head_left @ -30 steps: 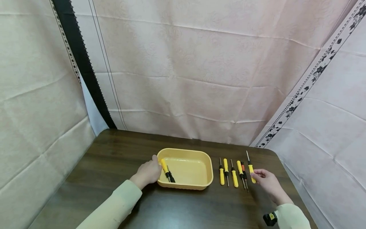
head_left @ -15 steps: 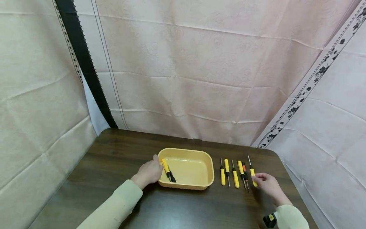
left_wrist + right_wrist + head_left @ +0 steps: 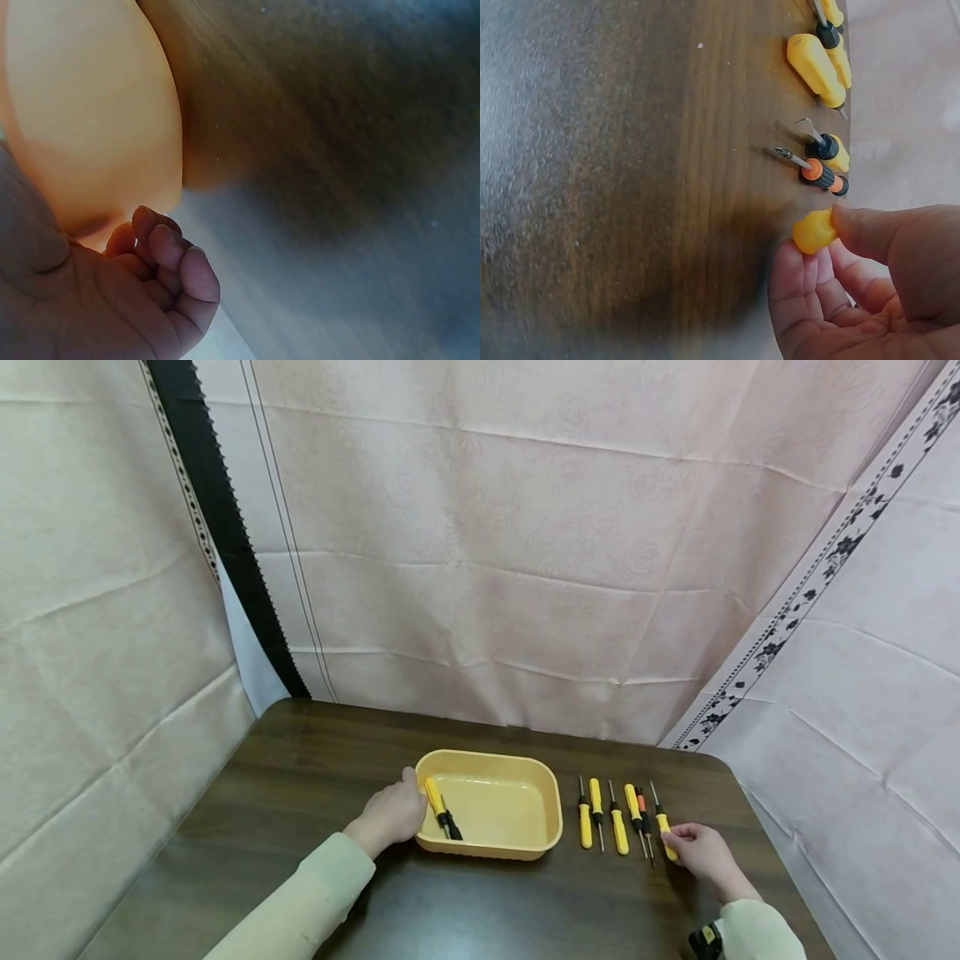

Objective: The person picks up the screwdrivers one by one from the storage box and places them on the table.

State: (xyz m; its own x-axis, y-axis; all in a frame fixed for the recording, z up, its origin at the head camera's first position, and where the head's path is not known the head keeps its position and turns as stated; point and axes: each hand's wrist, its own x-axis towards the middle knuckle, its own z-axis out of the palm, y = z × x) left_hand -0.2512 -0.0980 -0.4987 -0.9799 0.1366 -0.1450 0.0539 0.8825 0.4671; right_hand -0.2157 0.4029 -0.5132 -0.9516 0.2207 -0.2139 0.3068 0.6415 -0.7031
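Note:
My left hand (image 3: 390, 814) holds the left end of a yellow plastic tray (image 3: 498, 806), thumb at the rim; in the left wrist view its fingers (image 3: 199, 274) curl beside the tray's outer wall (image 3: 97, 112). Inside the tray lie a yellow-and-black screwdriver (image 3: 433, 796) and a darker tool (image 3: 453, 828). At the right, my right hand (image 3: 701, 853) pinches the handle end of another yellow-and-black screwdriver (image 3: 663, 827) between thumb and fingers, shaft pointing away from me. The right wrist view shows that handle's yellow butt (image 3: 814, 231) at the thumb tip.
Between tray and right hand lies a row of several screwdrivers, mostly yellow-handled (image 3: 618, 831), with alternating directions. One has an orange-and-black handle (image 3: 642, 806). All lie on a dark wooden table (image 3: 465, 910). Pale patterned cloth (image 3: 480, 568) hangs behind and at both sides.
My right hand has drawn the pinched screwdriver a little toward me, to the right end of the row. The left hand stays on the tray.

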